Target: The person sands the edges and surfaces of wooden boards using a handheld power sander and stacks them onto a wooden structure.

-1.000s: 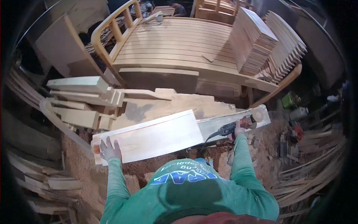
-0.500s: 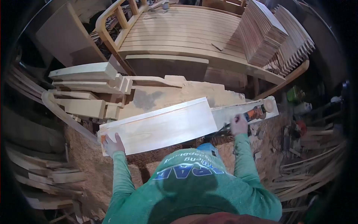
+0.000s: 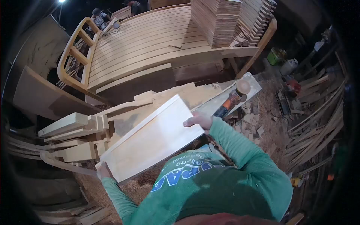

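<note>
A pale, smooth wooden board (image 3: pixel 150 140) with a raised strip along its far edge lies slantwise in front of me. My left hand (image 3: pixel 104 170) is closed on its near left end. At the other end, my right hand (image 3: pixel 200 120) grips the board, thumb on top and the other fingers hidden underneath. Just beyond my right hand, an orange and black angle grinder (image 3: pixel 228 104) with a round disc rests on a long plank (image 3: pixel 245 98). Neither hand touches the grinder.
Cut timber pieces (image 3: pixel 71 131) are piled at the left of the workbench (image 3: pixel 168 98). Behind stands a large slatted wooden frame (image 3: pixel 142 41) carrying stacked slats (image 3: pixel 215 22). Wood scraps (image 3: pixel 249 118) litter the floor at right, near bent strips (image 3: pixel 318 120). A person (image 3: pixel 99 18) is at the back.
My right hand has left the grinder and taken hold of the board's right end. The board is turned more steeply, its left end nearer me. My view has also shifted and tilted.
</note>
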`<state>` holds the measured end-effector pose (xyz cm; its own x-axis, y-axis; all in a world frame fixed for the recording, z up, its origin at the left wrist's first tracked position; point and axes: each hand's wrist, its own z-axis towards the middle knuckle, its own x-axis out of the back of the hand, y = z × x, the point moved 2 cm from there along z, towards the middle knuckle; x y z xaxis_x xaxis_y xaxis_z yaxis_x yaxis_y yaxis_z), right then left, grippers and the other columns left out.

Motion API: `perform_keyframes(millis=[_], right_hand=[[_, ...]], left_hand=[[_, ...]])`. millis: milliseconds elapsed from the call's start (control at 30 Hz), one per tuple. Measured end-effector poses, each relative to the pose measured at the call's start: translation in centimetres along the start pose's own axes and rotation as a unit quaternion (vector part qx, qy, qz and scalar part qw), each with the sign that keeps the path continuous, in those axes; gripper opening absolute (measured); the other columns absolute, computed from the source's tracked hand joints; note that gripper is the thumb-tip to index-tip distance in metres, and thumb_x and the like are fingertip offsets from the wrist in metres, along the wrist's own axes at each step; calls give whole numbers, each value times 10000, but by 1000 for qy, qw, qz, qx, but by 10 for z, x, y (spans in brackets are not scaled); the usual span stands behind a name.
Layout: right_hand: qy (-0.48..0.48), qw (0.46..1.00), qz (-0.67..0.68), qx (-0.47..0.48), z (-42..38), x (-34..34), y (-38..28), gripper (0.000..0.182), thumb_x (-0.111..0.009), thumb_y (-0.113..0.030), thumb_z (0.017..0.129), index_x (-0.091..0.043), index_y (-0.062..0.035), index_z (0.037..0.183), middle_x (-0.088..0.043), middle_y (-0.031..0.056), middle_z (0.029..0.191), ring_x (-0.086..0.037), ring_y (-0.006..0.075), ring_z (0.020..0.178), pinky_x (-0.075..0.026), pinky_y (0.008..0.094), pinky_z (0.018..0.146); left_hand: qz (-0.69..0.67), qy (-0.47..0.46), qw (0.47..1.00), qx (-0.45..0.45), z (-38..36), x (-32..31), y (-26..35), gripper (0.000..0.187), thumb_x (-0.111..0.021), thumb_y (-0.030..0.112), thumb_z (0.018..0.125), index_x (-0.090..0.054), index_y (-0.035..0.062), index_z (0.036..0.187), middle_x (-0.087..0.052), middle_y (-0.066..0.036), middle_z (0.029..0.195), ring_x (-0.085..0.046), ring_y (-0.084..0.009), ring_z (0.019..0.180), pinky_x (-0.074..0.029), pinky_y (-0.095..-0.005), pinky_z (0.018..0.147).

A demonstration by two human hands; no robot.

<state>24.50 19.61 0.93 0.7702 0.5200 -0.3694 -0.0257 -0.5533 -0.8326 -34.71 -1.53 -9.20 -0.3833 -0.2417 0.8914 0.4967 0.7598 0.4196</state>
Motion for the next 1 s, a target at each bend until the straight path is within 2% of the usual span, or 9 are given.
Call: perform_keyframes(millis=[100, 200, 233, 300, 433, 633, 700, 833, 1000], right_hand=[[-2, 992, 123, 23, -25, 32, -24, 640, -672, -181, 815, -506, 59, 1384, -670, 169, 1181, -673, 253, 1075, -538, 392, 970], [35, 971, 212, 105, -53, 50, -58, 673, -629, -167, 817, -455, 90, 1415, -631, 217, 1257, -661, 299, 1129, -524, 407, 1017], [44, 957, 247, 147, -66, 48, -74, 691, -611, -158, 816, -431, 100, 1430, -609, 236, 1295, -651, 320, 1157, -516, 415, 1040], [68, 946, 222, 226, -86, 47, -109, 731, -600, -147, 813, -381, 102, 1464, -570, 253, 1353, -626, 360, 1199, -496, 444, 1073], [157, 913, 159, 342, -113, 67, -166, 743, -578, -158, 830, -338, 102, 1483, -533, 264, 1381, -593, 389, 1231, -499, 470, 1075], [250, 814, 175, 495, -153, 139, -262, 652, -564, -184, 886, -363, 46, 1463, -566, 233, 1329, -631, 399, 1164, -595, 535, 919], [292, 761, 167, 555, -153, 177, -287, 642, -576, -159, 888, -364, 30, 1463, -571, 222, 1324, -636, 406, 1154, -621, 555, 846], [299, 747, 162, 570, -147, 246, -319, 626, -581, -102, 878, -377, 24, 1457, -576, 202, 1322, -628, 392, 1178, -605, 558, 906], [358, 726, 224, 542, -123, 307, -328, 592, -567, -100, 860, -425, -4, 1427, -573, 187, 1337, -630, 380, 1180, -612, 546, 907]], left_hand=[[-316, -32, 947, -48, 45, -34, 22, 353, -677, 298, 935, -694, -54, 969, -717, -105, 979, -688, -191, 923, -553, -373, 908], [147, 157, 882, -419, 42, 2, 168, 305, -671, 230, 949, -696, -39, 1091, -716, -87, 1045, -663, -173, 917, -561, -346, 889], [-263, -4, 941, -212, 60, 11, 201, 346, -674, 269, 957, -699, -33, 1124, -718, -94, 1059, -657, -160, 971, -546, -335, 883], [-400, 22, 880, -255, 67, 32, 276, 347, -724, 219, 944, -673, -21, 1189, -715, -67, 1061, -650, -147, 920, -534, -309, 839], [-317, 104, 883, -331, 22, 62, 387, 232, -712, 165, 958, -691, 9, 1128, -714, -49, 1016, -645, -120, 921, -526, -284, 857], [-58, -63, 961, -265, -56, -73, 340, 388, -786, 307, 827, -704, 30, 1087, -709, -161, 1060, -694, -275, 1005, -547, -396, 884], [102, 58, 938, -327, -68, -119, 271, 429, -780, 292, 799, -680, 48, 1137, -655, -166, 1144, -656, -305, 1057, -534, -430, 908], [95, 3, 994, -51, -103, -121, 194, 677, -790, 375, 783, -583, 36, 1331, -526, -222, 1408, -571, -376, 1228, -479, -429, 1039], [108, -8, 991, 74, -131, -124, 137, 906, -761, 465, 831, -390, 12, 1522, -307, -288, 1591, -323, -414, 1469, -317, -420, 1199]])
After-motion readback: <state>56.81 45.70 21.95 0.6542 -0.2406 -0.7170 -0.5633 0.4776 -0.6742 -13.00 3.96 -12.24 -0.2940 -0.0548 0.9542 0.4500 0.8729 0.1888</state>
